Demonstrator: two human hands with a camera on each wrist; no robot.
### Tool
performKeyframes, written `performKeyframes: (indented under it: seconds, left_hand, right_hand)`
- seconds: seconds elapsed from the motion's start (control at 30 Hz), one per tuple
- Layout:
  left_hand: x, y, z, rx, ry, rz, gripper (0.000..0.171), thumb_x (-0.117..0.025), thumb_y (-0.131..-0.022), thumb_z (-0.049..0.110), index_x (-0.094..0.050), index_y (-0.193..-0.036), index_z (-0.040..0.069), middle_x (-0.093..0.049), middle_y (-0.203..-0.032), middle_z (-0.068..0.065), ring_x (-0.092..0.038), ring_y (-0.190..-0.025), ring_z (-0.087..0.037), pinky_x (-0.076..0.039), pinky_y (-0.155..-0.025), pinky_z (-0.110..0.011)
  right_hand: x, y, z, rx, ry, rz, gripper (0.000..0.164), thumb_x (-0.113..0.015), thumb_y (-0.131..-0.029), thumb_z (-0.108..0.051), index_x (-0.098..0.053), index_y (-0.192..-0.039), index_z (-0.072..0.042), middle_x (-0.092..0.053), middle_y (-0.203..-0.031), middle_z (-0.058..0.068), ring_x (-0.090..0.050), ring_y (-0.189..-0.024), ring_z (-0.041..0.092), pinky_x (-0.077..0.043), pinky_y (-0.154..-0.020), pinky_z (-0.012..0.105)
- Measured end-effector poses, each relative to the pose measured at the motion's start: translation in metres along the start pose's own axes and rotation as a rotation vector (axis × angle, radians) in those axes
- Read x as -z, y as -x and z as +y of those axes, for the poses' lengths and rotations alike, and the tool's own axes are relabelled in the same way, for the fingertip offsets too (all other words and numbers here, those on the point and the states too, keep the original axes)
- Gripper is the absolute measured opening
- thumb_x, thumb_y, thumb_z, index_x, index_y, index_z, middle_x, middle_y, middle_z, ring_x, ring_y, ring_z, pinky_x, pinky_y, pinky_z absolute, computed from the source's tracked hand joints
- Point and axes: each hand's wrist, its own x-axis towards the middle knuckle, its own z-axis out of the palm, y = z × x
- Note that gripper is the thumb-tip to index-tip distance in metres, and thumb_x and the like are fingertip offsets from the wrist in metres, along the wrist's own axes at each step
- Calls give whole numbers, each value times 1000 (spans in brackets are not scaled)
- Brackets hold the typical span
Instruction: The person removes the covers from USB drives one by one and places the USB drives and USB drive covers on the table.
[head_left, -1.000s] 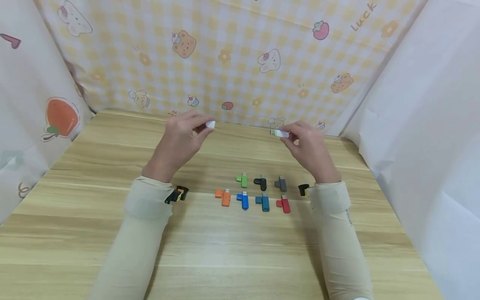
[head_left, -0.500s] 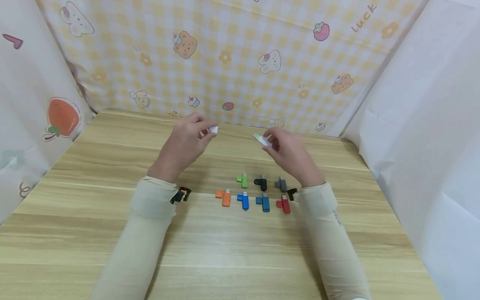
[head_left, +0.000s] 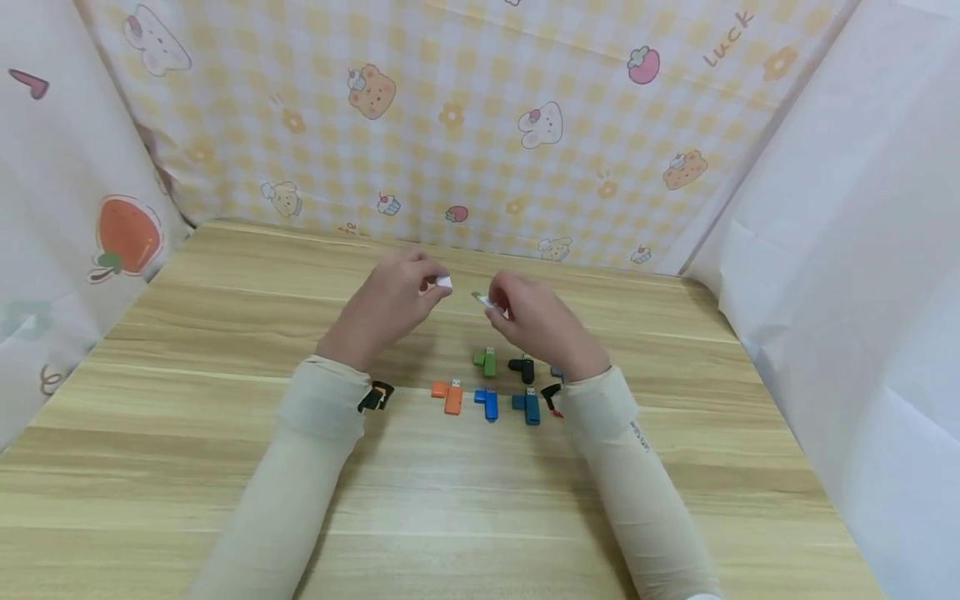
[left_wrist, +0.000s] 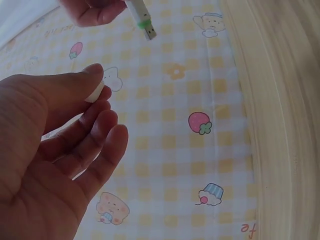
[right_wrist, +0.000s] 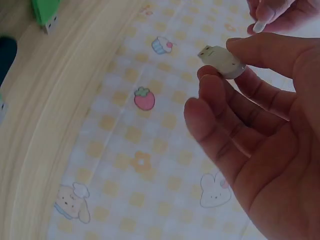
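My left hand (head_left: 393, 300) pinches a small white USB stick cap (head_left: 444, 282) between thumb and forefinger, above the back of the table. Facing it, my right hand (head_left: 536, 317) pinches a white USB stick (head_left: 491, 303) by its body, its bare metal plug pointing left toward the cap. A short gap separates plug and cap. In the left wrist view, a green band rings the white USB stick (left_wrist: 142, 20) just behind the plug. The white cap (left_wrist: 95, 93) is mostly covered by the fingers there. The right wrist view shows the stick's body (right_wrist: 222, 62) between thumb and fingertips.
Several uncapped USB sticks lie in two rows on the wooden table (head_left: 450, 517), each with its cap beside it: green (head_left: 489, 363), black (head_left: 527, 370), orange (head_left: 453, 398), blue (head_left: 491, 405) and teal (head_left: 532, 408). My right sleeve partly covers others. A checked curtain (head_left: 480, 167) hangs behind.
My right hand has moved left with the white USB stick, its plug turning to point up and left. My left hand has come slightly right and nearer with the cap, narrowing the gap.
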Motion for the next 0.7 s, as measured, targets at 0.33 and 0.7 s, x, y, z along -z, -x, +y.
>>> performKeyframes:
  seconds: [0.33,0.7]
  left_hand:
    - [-7,-2,-2,83,14,-127,19,-71,-105,9,-77,-119,-2,-71,-120,-17,-66,-104,-32,-61,-92,-42]
    - [-11,-4,-4,78,25,-164,20,-70,-105,6,-77,-120,-5,-72,-120,-19,-67,-107,-33,-61,-93,-43]
  right_hand:
    - [-22,-14,-16,11,66,-142,10,-62,-105,-11,-64,-111,-4,-69,-88,6,-58,-70,17,-53,-67,28]
    - [-53,-22,-24,-78,192,-255,12,-63,-108,-14,-64,-116,-4,-70,-94,7,-62,-76,18,-58,-72,32]
